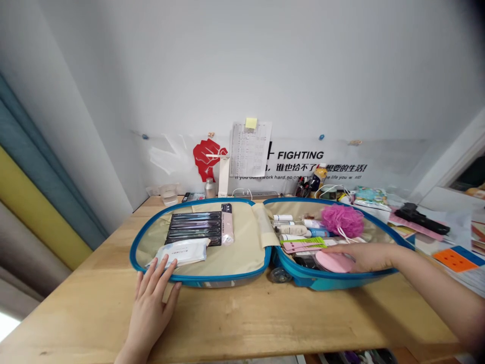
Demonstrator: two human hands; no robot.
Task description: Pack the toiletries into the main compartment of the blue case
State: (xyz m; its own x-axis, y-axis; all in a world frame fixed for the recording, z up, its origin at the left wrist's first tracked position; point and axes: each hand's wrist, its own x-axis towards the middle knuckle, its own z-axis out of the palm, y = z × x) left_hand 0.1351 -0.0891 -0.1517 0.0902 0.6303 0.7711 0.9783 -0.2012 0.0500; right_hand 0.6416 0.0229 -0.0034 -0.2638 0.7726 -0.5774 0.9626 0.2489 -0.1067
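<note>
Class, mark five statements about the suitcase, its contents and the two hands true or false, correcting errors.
1. The left hand reaches over the near rim of the blue-rimmed, beige-lined suitcase. True.
2. The suitcase is shut. False: it lies open.
3. The right hand touches a flat, rounded pink object. True.
4. A fluffy magenta mesh puff lies beyond the pink object. True.
5. The puff is in the suitcase's left half. False: it is in the right half.

"FIGHTING" on the wall banner (295, 156), Chinese "想要的生活!" beneath, smaller "work hard" below
</note>
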